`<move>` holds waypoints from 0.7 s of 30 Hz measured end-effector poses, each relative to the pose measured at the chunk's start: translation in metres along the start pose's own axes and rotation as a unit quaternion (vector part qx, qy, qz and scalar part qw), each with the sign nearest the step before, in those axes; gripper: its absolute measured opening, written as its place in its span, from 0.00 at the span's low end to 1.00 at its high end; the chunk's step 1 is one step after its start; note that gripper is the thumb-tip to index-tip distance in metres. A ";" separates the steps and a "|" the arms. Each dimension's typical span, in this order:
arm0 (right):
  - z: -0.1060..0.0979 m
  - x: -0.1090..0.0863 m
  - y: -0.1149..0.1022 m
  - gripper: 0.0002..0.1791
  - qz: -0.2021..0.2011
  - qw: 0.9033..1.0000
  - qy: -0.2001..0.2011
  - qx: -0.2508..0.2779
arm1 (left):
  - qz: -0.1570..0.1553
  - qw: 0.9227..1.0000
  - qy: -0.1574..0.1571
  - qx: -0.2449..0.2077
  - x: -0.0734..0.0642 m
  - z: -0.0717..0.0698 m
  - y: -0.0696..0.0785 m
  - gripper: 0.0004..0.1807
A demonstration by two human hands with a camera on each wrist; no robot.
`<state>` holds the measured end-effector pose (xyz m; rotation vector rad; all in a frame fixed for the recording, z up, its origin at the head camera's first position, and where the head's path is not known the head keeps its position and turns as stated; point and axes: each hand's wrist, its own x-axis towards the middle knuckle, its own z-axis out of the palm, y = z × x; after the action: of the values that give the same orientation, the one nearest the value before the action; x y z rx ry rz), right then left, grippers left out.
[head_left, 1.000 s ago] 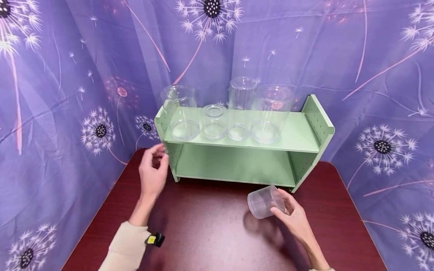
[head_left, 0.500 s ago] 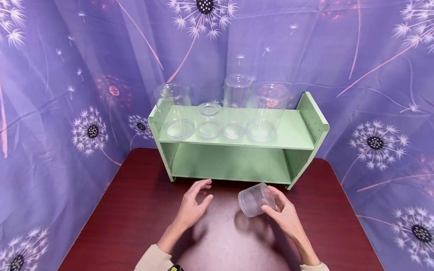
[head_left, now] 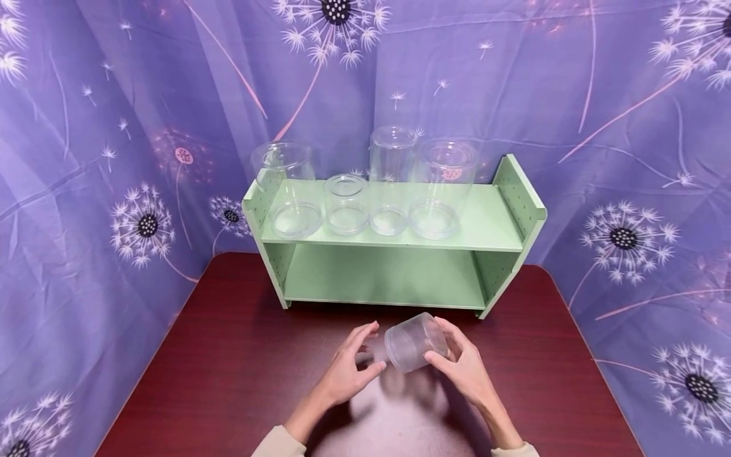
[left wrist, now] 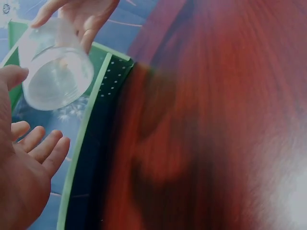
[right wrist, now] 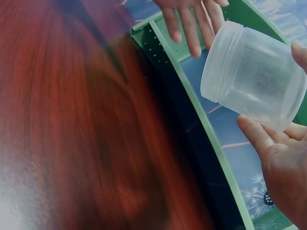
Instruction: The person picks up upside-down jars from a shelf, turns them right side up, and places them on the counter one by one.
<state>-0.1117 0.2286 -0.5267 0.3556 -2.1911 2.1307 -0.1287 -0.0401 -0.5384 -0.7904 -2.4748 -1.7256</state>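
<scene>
A clear plastic jar (head_left: 412,344) is held tilted on its side above the table, its wide rimmed end toward the left. My right hand (head_left: 467,371) grips it round the other end, thumb on the near side and fingers behind. My left hand (head_left: 344,373) reaches in from the left with fingers apart and slightly bent, close to the rimmed end. In the left wrist view a gap shows between the left palm and the jar (left wrist: 60,81). The right wrist view shows the ridged band round the jar (right wrist: 249,74) near that end.
A green two-tier shelf (head_left: 388,276) stands at the back of the dark red table (head_left: 228,355). On its upper board several clear containers stand in a row, among them a short jar (head_left: 347,206) and a tall narrow one (head_left: 391,184). A purple dandelion curtain (head_left: 445,76) hangs behind.
My left hand has moved from beside the shelf's left end down and right to the jar. My right hand keeps hold of the jar, slightly left in the view.
</scene>
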 end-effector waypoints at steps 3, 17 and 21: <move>0.003 -0.001 0.000 0.38 0.003 1.000 -0.006 0.003 | -0.021 0.999 -0.020 -0.017 -0.001 0.008 -0.001 0.44; 0.013 -0.004 -0.001 0.36 -0.024 0.999 -0.027 0.029 | -0.078 0.996 -0.033 -0.005 -0.007 0.022 -0.004 0.54; 0.013 -0.004 -0.001 0.34 -0.040 0.999 -0.013 0.013 | -0.066 0.997 -0.026 -0.044 -0.005 0.023 -0.003 0.52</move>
<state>-0.1064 0.2165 -0.5272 0.4662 -2.1251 2.1270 -0.1200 -0.0224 -0.5513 -0.7014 -2.5545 -1.8919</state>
